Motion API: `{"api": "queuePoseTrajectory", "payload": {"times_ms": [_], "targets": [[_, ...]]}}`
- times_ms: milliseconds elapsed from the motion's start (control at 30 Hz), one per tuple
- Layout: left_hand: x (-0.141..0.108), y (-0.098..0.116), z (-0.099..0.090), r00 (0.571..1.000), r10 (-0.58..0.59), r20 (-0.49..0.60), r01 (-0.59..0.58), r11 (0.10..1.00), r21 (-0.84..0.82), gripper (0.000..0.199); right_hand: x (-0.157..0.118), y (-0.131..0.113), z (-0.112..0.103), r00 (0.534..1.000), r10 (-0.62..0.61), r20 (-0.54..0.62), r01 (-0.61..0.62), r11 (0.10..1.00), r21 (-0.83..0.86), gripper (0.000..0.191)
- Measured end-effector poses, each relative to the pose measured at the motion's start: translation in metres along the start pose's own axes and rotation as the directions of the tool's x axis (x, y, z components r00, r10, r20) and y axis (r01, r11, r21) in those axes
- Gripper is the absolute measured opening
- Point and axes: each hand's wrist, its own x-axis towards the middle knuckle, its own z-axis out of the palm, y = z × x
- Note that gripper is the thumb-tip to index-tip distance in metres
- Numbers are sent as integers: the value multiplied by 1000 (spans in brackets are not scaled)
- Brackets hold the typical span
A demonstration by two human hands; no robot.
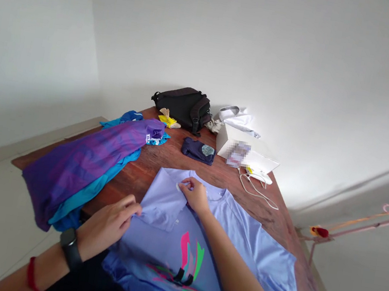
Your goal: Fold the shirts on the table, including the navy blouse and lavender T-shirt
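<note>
A periwinkle T-shirt (248, 223) lies front up on the wooden table, with pink and green marks printed on its chest. The sleeve on its left side (163, 199) is turned inward over the front. My left hand (116, 219), with a dark watch on the wrist, pinches the shirt's left edge near that sleeve. Close to the collar, my right hand (194, 194) is closed on the sleeve's upper part; a small white bit shows at its fingertips, too small to name. The shirt's lower part bunches toward me at the table's near edge.
Purple and blue clothes (95, 164) are heaped along the left edge of the table (163, 155). Behind the shirt are a folded dark garment (194, 149), a black backpack (182, 104), a white box (226, 141) and a white cable (250, 189). A pink rack (371, 217) stands at right.
</note>
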Motion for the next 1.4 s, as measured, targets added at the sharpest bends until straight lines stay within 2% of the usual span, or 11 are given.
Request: {"api": "queuePoseTrajectory", "payload": {"times_ms": [200,367,500,633,833,900,967,1133,1200,1333,1400], "targets": [[-3,-4,-24,997,53,56,-53,999,-5,26,-2,3,-3,996,-70,49,67,996,67,14],[13,5,-36,990,125,60,-125,992,4,29,-1,6,-3,996,-81,26,78,991,108,12],[42,2,-39,987,154,45,-152,987,-42,33,-2,7,-1,994,-107,12,106,989,107,14],[85,-14,-34,983,174,55,-170,983,-73,34,-3,5,-6,994,-93,53,87,991,102,20],[137,-31,-15,955,273,118,-271,962,-34,43,2,-2,-21,959,-86,270,73,996,58,65],[149,-26,-11,930,318,184,-318,948,-33,51,3,-6,-23,952,-89,294,67,994,83,60],[159,-17,-9,899,365,243,-363,930,-54,60,1,-11,-24,960,-111,258,78,988,135,49],[182,18,-15,851,380,363,-366,924,-109,75,-20,-28,-40,978,-204,39,175,911,373,34],[190,30,-19,800,393,453,-360,919,-160,63,-34,-34,-56,986,-158,-51,162,859,485,29],[205,45,-21,657,441,611,-342,897,-280,44,-69,-34,-93,987,3,-162,111,719,686,32],[209,51,-19,634,469,615,-357,883,-304,45,-90,-29,-111,979,75,-188,93,657,748,36]]}}
